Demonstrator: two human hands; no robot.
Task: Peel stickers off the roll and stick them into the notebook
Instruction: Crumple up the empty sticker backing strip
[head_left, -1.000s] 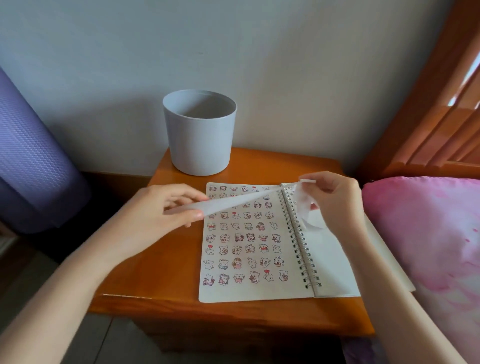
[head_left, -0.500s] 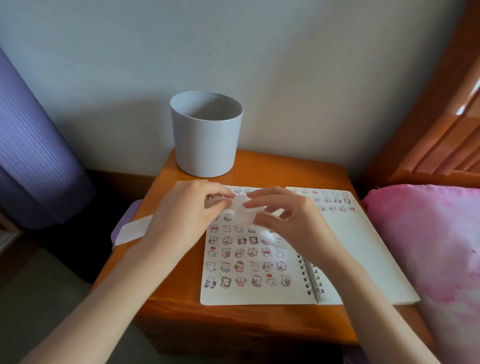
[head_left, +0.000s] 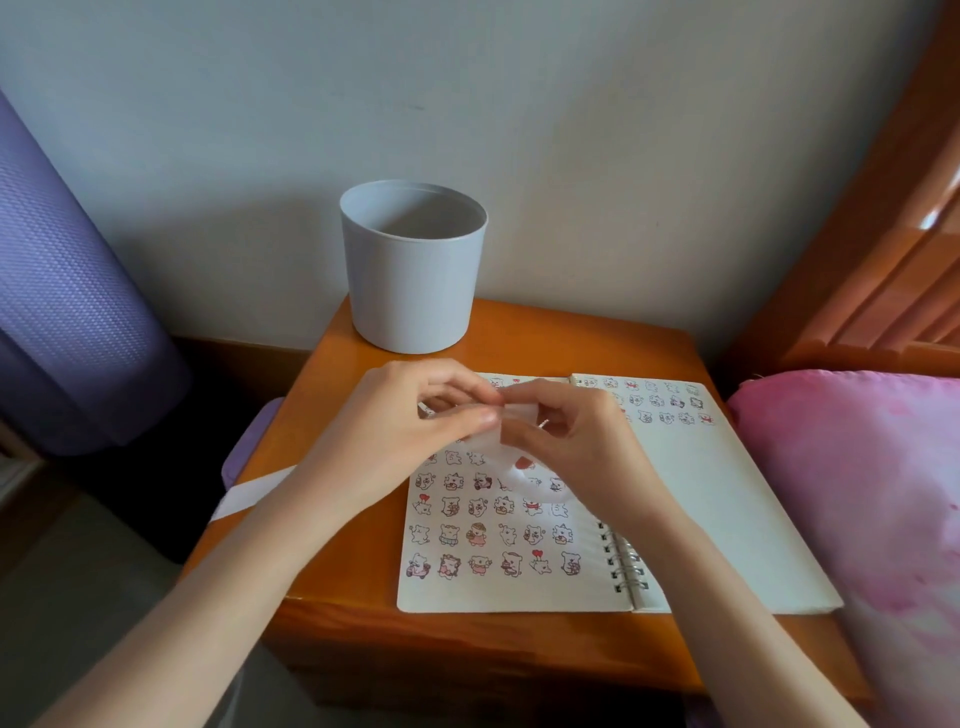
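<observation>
An open spiral notebook (head_left: 727, 519) lies on a wooden bedside table (head_left: 545, 332). Its left page is covered with rows of small cartoon stickers, and the top of the right page carries three rows. My left hand (head_left: 405, 431) and my right hand (head_left: 571, 441) meet above the left page, both pinching a white sticker strip (head_left: 514, 415). A loop of the strip sags between and below the hands, and its free end (head_left: 249, 496) trails out leftward under my left wrist, past the table's edge.
A grey round pot (head_left: 413, 275) stands at the back of the table against the wall. A pink pillow (head_left: 872, 493) and wooden headboard (head_left: 857, 260) lie to the right. A purple rolled mat (head_left: 67, 312) stands at the left.
A second ago my hands held the strip stretched wide apart over the notebook. They have come together above the left page, the strip now slack with its end hanging left.
</observation>
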